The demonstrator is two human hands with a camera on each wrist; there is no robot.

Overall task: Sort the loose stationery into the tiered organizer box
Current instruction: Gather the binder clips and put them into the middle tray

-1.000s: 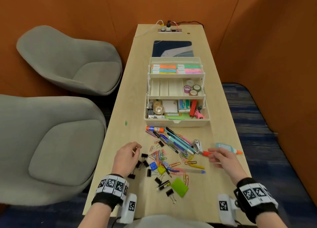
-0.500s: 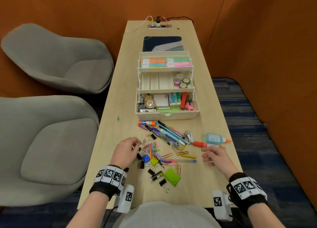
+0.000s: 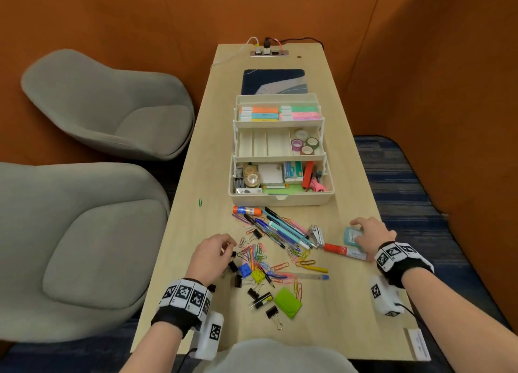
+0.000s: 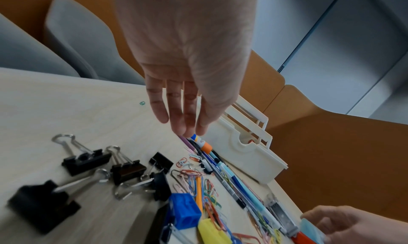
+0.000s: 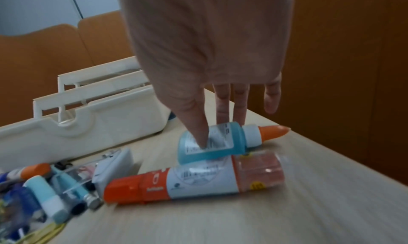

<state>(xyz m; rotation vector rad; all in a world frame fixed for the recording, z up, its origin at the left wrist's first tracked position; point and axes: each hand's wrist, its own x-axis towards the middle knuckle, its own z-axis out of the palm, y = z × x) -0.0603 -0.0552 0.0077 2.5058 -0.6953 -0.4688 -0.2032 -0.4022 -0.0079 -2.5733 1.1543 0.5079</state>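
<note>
The cream tiered organizer box (image 3: 280,200) stands open mid-table, its trays partly filled. In front of it lie pens (image 3: 280,229), paper clips (image 3: 255,253), black binder clips (image 4: 86,160), a blue sharpener (image 3: 244,269) and a green pad (image 3: 287,302). My right hand (image 5: 218,130) pinches the blue glue bottle (image 5: 220,143), thumb on its label and fingers behind it; the bottle lies on the table against an orange glue stick (image 5: 198,183). My left hand (image 4: 185,125) hovers by the binder clips, fingers loose, holding nothing.
A small stapler (image 3: 316,234) lies between the pens and the glue stick. One green paper clip (image 3: 200,202) lies apart at the left. A dark mat (image 3: 273,82) and power sockets (image 3: 269,53) are behind the box. Two grey chairs (image 3: 84,232) stand left.
My right hand has reached right and forward onto the blue glue bottle and taken hold of it. The left hand has stayed by the binder clips.
</note>
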